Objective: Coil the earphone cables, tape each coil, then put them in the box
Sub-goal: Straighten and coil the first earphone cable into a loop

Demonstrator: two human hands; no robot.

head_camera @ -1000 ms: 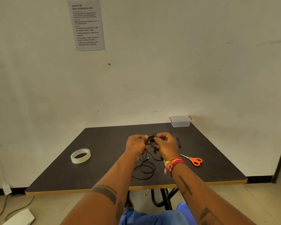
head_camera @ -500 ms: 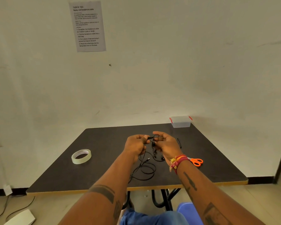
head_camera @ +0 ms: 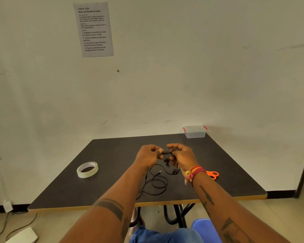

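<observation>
**Earphone cable held over dark table**

Dark square table (head_camera: 112, 155) is carrying, left to right: clear tape roll (head_camera: 87, 169); left hand (head_camera: 147, 156) and right hand (head_camera: 182, 156) pinching the thin black earphone cable (head_camera: 156, 185), loops trailing below; orange-handled scissors (head_camera: 212, 174); lidded clear plastic box (head_camera: 194, 131) sitting far right.

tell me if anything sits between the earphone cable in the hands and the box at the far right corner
Nothing visible does. The left hand and right hand pinch the earphone cable mid-table; the tabletop toward the box is bare. The scissors lie nearer and off to the right, and the box's lid looks closed.
</observation>
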